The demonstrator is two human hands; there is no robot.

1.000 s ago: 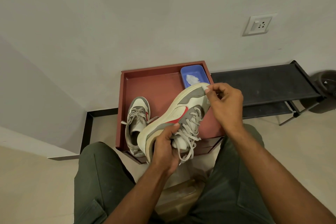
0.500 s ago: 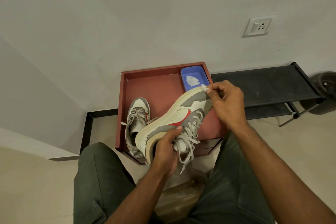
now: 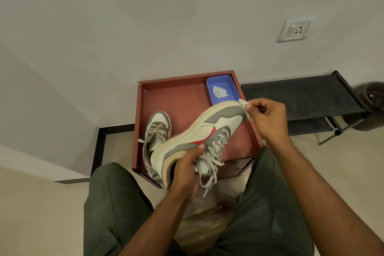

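Observation:
My left hand grips a white and grey sneaker with a red mark by its heel and collar, holding it tilted with the toe pointing up and right above the red tray. At the toe, my right hand pinches a small white wipe against the sole edge. The matching second sneaker lies in the tray at the left, laces loose. A blue dish with a crumpled white wad sits in the tray's back right corner.
The tray rests on a low stand against a white wall. A black low rack stands to the right, with a dark round bin beyond it. A wall socket is above. My knees in green trousers frame the tray's front.
The sneaker's toe has shifted slightly up and right. My right hand with the wipe has moved along the toe edge to the tip. My left hand keeps its grip.

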